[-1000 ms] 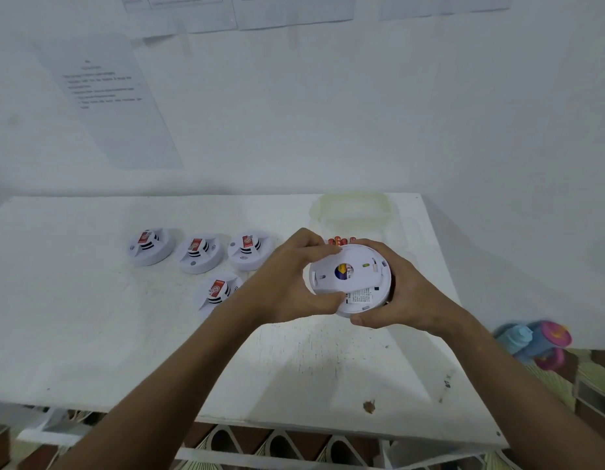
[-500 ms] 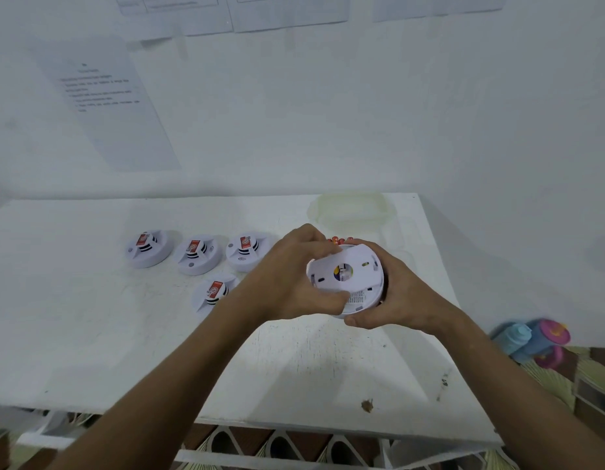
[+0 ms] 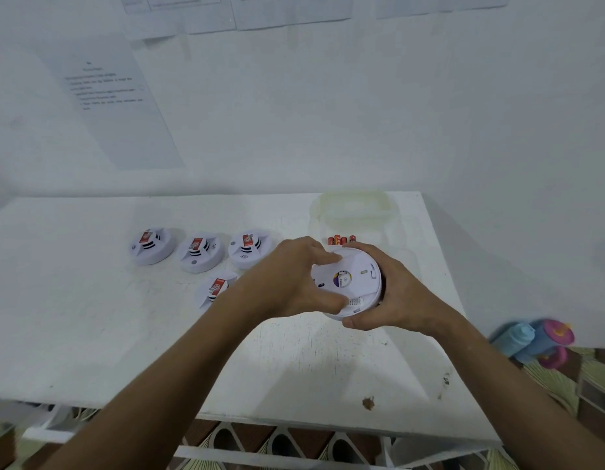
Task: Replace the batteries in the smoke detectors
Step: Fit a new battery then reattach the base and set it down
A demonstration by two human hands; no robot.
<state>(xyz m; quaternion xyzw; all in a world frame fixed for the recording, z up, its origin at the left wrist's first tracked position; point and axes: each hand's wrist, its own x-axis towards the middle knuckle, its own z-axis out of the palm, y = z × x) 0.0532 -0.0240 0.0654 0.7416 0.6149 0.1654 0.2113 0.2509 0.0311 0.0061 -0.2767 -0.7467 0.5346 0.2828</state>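
Gripping a white smoke detector (image 3: 353, 283) from both sides, the hands met just right of the frame's centre, above the white table (image 3: 90, 334). The left hand (image 3: 287, 279) curled round the detector's left edge, its fingers over the top rim and its thumb pressed across the lower part of the flat back. The right hand (image 3: 396, 293) cupped the right edge, fingers wrapped behind and the thumb hooked under the lower rim. The detector's back faced the camera, showing a small round sticker in the middle and a patch of fine print near the bottom.

Just above the hands lay a few red batteries (image 3: 341, 239) side by side, partly hidden by the fingers, and behind them stood a clear plastic container (image 3: 353, 206). To the left of centre four more smoke detectors sat on the table: three in a row (image 3: 201, 254) and a fourth (image 3: 217, 289) below them, partly covered by the left wrist; each bore a red label. At the right edge, beyond the table, blue and pink bottles (image 3: 535, 340) lay blurred. Printed sheets (image 3: 107, 96) hung on the wall at upper left.
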